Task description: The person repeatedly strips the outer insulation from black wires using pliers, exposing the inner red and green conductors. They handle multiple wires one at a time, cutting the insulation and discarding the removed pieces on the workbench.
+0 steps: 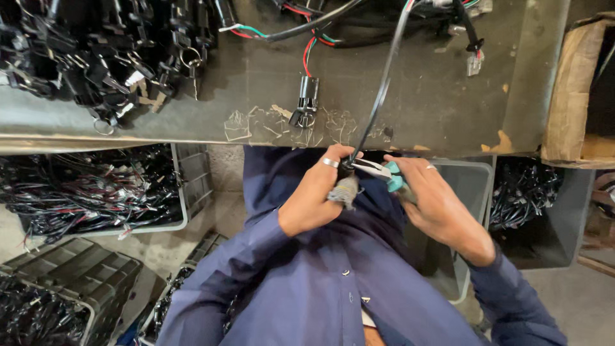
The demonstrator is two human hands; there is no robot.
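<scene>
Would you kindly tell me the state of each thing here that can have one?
left hand: closed around the black cable, ring on one finger
right hand: gripping the pliers
pliers: teal-handled, tips at the cable
black cable: stretched taut from the bench down to the hands
black connector: lying loose on the bench, wired
grey bin: filled with wire harnesses

Left hand (314, 192) pinches a black cable (378, 102) while right hand (435, 205) grips teal-handled pliers (384, 173) at it.

My hands meet just below the counter (410, 96) edge, left hand (317, 192) pinching a cable (384, 83) that runs up over it, right hand (435, 198) beside it gripping pliers (384, 172). A connector (306, 99) lies on the counter above them, a heap of keyed locks (96, 51) far left, crates of wiring (96, 192) underneath.
</scene>
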